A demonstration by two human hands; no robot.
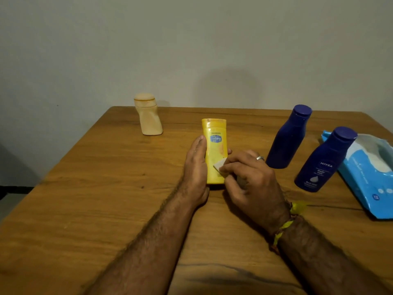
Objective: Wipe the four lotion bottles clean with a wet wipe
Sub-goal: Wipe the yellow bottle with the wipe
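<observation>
Head view. Your left hand steadies the yellow bottle, which stands upright at mid-worktop: fingers straight along its left side, thumb tip showing past its right edge. Your right hand pinches a folded wipe against the bottle's lower front, fingers curled round the wad.

Recommendation for the step in hand: keep the left-hand brace firm, since the bottle is tall and narrow and would likely tip under sideways rubbing. Draw the wipe in long strokes from cap to base, then turn the bottle to reach back and sides. Orange smears show on the front and near the cap; give those extra passes.

Materials: the yellow bottle is smooth, flat-sided plastic with a blue label. The beige bottle, far left, is a canted, matt shape with a domed cap. Two navy bottles at right are round-shouldered and glossy. The wipe pack is soft blue film, flap open. The worktop is grained wood
</observation>
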